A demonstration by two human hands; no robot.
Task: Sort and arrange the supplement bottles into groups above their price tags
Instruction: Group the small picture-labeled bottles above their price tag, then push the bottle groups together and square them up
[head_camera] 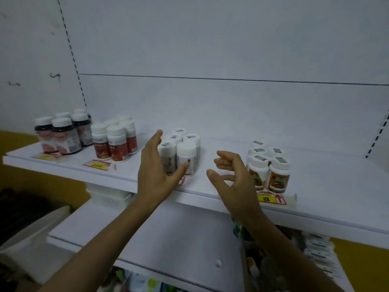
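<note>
A white shelf (328,186) carries four clusters of supplement bottles in a row from nine o'clock to three o'clock of the view; farthest toward nine o'clock stand the dark-bodied bottles (61,135) with white caps, a yellow price tag (47,157) lying at their six o'clock; just beside them, toward three o'clock, stand the red-labelled bottles (114,144), with a red-and-yellow tag (100,165) at their seven o'clock; near the middle sits the group of grey-labelled white bottles (188,151), five caps showing, packed close together; the left hand (154,173) lies spread wide at this group's nine o'clock side, fingers straight and pointing toward twelve o'clock, its thumb (183,168) stretched across the front of the nearest bottle, gripping nothing; a red tag corner (181,181) peeks out under that thumb; the right hand (233,178) hangs over the bare shelf at the group's three o'clock, fingers loosely curled, holding nothing; whether it touches the orange-labelled bottles (270,171) at its own three o'clock cannot be told; these stand in two tight rows above a yellow-and-red tag (271,198) on the shelf's front lip; a lower shelf (168,228) shows at six o'clock beneath both forearms.
</note>
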